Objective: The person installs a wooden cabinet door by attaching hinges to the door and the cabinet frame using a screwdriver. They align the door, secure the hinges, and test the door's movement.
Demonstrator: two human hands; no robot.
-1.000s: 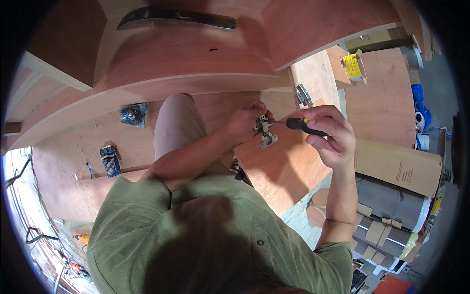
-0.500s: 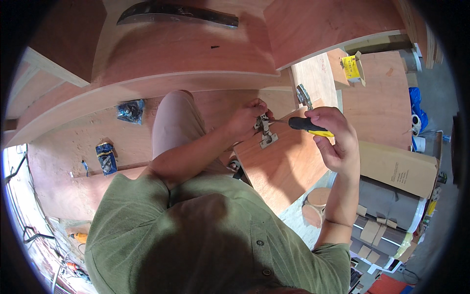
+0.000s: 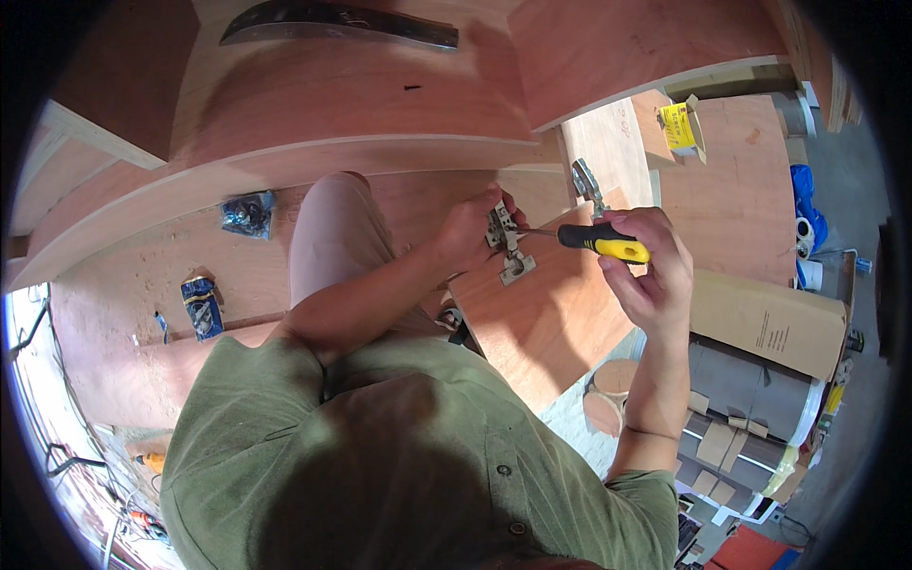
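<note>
My left hand (image 3: 465, 231) is closed around the arm of a metal cabinet hinge (image 3: 516, 266), whose cup end rests at the edge of a reddish plywood panel (image 3: 546, 332). In my right hand (image 3: 658, 275) is a screwdriver (image 3: 581, 237) with a black and yellow handle, gripped between thumb and fingers. Its shaft points left, and the tip meets the hinge arm near my left fingers; the exact contact is too small to tell. A second metal hinge (image 3: 588, 182) stands at the panel's far edge, just beyond my right hand.
Along the far side runs a wooden cabinet frame (image 3: 342, 157) with a dark curved blade (image 3: 351, 24) and a small dark screw (image 3: 411, 87). Plastic packets (image 3: 202, 309) lie at left. A yellow box (image 3: 678, 128) and a cardboard box (image 3: 769, 313) are at right.
The screwdriver handle has turned in my right hand, showing more of its yellow side. My left hand keeps hold of the hinge, its arm tipped slightly differently.
</note>
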